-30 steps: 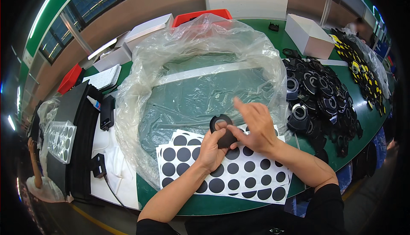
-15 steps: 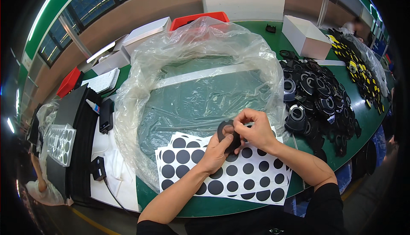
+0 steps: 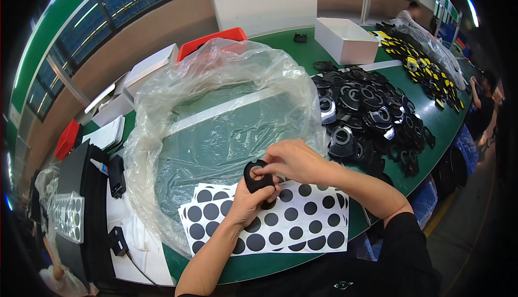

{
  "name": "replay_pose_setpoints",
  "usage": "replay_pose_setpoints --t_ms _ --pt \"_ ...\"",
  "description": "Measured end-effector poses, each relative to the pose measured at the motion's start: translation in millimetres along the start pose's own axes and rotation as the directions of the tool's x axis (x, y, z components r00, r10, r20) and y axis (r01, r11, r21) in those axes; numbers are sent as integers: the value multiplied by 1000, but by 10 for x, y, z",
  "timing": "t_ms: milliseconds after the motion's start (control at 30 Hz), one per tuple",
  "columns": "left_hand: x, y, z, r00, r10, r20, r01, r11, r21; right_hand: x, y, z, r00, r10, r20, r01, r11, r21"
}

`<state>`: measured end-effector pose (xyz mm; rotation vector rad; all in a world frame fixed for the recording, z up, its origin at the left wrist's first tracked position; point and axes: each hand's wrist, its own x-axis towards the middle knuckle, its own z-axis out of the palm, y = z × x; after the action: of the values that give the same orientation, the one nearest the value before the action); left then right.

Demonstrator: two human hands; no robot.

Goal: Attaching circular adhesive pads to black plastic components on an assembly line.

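Note:
My left hand (image 3: 247, 204) grips a black ring-shaped plastic part (image 3: 249, 179), its thumb on the lower rim. The ring is tilted up with its round opening showing. My right hand (image 3: 295, 159) is closed in a pinch, its fingertips at the opening; whether something thin is between them is hidden. Below both hands lie several overlapping white sheets (image 3: 284, 226) with rows of round black stickers (image 3: 291, 214).
A crumpled clear plastic bag (image 3: 144, 151) spreads over the green table. At right is a heap of black ring parts (image 3: 372, 108), with yellow-and-black parts (image 3: 421, 70) beyond. A white box (image 3: 345, 41) and red bin (image 3: 210, 42) stand behind. Another person (image 3: 482, 100) is far right.
The view has swung to the right, so the table things sit further left. The black ring has turned to show its opening more, and my right fingertips have moved from its upper edge into that opening.

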<state>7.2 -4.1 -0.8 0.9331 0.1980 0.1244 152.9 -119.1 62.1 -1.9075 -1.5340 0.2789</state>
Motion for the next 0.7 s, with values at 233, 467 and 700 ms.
replay_pose_setpoints --t_ms 233,467,700 --pt "35 -19 -36 985 174 12 -171 975 -139 87 165 -412 905 63 -420 20 982 189" --pt "56 105 -31 960 280 1 -270 929 -253 -773 763 -1294 700 -66 -711 -428 759 -491" --pt "-550 986 -132 853 463 -243 -357 855 375 -1732 -180 -526 829 504 -242 -487 864 130"
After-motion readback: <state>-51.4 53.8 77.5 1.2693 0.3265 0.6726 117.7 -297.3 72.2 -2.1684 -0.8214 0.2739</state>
